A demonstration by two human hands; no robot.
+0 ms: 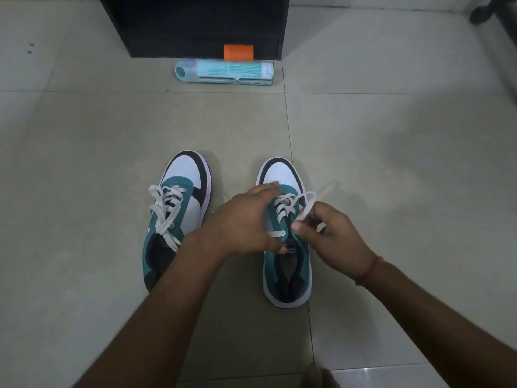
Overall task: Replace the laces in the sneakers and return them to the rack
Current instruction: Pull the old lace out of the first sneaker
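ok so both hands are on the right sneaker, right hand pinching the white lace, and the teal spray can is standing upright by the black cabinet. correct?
Not quite: the head view shows the teal spray can lying on its side by the black cabinet. The rest holds.

Top centre: black boxy cabinet base (195, 23) on pale grey-green tiled floor (84, 135). Just below it, teal cylindrical spray can (226, 71) lying on its side, printed label up. Small orange cap-like cylinder (238, 52) touching cabinet front, just behind can. Dark blurred object (495, 12), upper right corner.
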